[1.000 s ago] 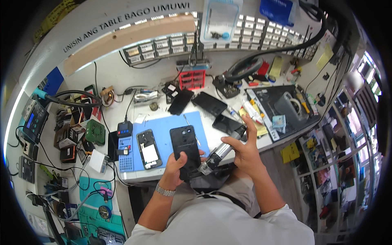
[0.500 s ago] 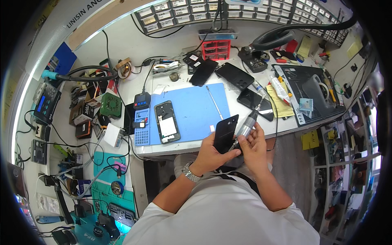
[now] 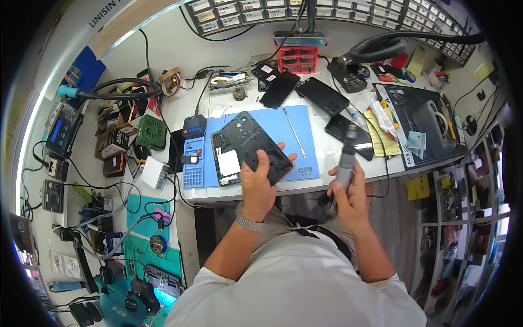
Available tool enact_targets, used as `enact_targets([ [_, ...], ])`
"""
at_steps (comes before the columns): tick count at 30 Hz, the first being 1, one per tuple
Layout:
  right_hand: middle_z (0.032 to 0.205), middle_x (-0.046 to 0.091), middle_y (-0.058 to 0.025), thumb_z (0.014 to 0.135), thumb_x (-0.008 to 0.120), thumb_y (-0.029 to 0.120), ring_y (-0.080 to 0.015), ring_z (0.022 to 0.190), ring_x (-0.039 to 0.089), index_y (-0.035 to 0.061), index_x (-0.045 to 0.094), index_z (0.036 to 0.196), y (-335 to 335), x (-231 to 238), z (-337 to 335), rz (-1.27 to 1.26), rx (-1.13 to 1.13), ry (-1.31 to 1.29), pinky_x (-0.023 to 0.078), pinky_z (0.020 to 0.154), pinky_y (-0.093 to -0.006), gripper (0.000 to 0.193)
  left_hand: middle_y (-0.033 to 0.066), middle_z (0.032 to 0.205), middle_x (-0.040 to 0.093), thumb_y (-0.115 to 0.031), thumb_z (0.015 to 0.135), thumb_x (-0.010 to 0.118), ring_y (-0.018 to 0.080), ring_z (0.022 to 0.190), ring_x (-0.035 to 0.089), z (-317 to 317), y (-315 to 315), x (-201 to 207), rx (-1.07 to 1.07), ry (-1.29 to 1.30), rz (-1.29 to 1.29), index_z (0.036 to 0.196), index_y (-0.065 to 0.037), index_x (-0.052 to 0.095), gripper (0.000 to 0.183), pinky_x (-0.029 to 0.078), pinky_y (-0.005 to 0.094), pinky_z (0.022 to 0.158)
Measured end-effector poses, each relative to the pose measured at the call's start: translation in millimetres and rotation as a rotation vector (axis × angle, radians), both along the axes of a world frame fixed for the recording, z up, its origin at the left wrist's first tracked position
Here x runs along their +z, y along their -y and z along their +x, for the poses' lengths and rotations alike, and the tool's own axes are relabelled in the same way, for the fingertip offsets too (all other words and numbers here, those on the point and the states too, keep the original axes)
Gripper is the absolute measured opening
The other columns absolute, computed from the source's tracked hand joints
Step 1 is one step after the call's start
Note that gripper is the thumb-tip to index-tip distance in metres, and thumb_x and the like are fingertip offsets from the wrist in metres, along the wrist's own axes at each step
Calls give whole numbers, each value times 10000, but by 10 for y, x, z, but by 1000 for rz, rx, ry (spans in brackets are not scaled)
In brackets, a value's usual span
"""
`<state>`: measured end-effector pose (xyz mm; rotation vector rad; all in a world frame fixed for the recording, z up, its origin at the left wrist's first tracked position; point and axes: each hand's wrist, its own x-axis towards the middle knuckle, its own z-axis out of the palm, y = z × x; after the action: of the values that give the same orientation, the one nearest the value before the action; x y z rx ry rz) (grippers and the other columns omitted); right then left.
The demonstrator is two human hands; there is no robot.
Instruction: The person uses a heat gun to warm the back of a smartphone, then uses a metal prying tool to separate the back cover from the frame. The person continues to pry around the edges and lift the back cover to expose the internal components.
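Observation:
My left hand (image 3: 259, 188) grips a black phone back cover (image 3: 253, 143) by its lower end, thumb on the upper face and fingers round the far edge. The cover is tilted above the blue work mat (image 3: 267, 117). Partly hidden under it lies an opened phone (image 3: 227, 162) with a white battery showing. My right hand (image 3: 351, 201) is closed round a grey cylindrical rotary tool (image 3: 345, 166) on a cord, held in front of the table edge. The tool's lower tip is blurred by motion.
A thin metal pry tool (image 3: 295, 132) lies on the mat. Several dark phones, one a black phone (image 3: 348, 136), rest to its right near a yellow note pad (image 3: 381, 131). A black mat (image 3: 422, 117) lies far right. Left stand a green fan (image 3: 151, 132) and cables.
My left hand has carried the back cover left and forward, from beside the tool to over the opened phone. The tool in my right hand has moved slightly right and become more upright.

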<state>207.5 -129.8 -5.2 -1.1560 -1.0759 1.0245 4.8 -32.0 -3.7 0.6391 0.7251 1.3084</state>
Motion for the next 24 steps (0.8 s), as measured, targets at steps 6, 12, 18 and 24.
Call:
enact_targets([
  [6, 1279, 705, -293, 1068, 687, 112, -378, 1086, 755, 3, 411, 1646, 144, -211, -2, 126, 137, 538, 579, 916, -384, 650, 246, 1403, 655, -150, 1132, 616, 468, 1161, 753, -146, -73, 95, 51, -14, 145, 1497, -78, 435, 414, 688, 547, 945],
  [12, 1217, 721, -263, 997, 765, 88, -446, 919, 744, 21, 554, 1565, 170, -288, -45, 210, 129, 628, 608, 765, -428, 611, 238, 1347, 682, -136, 1127, 623, 460, 1081, 778, -168, -78, 82, 119, -76, 220, 1460, -75, 447, 382, 691, 539, 924],
  [18, 1160, 733, -256, 984, 772, 87, -439, 908, 744, 17, 563, 1563, 180, -191, 17, 205, 136, 592, 605, 757, -430, 620, 235, 1325, 692, -137, 1126, 627, 456, 1060, 782, -130, -76, 108, 163, -94, 215, 1455, -69, 449, 380, 693, 527, 901],
  [24, 1235, 738, -273, 968, 769, 22, -358, 1044, 766, -48, 566, 1537, 212, -214, 23, 137, 168, 591, 581, 944, -360, 609, 227, 1314, 697, -114, 1115, 642, 435, 1055, 785, -102, -88, 2, 152, -50, 234, 1469, -71, 448, 406, 690, 511, 878],
])
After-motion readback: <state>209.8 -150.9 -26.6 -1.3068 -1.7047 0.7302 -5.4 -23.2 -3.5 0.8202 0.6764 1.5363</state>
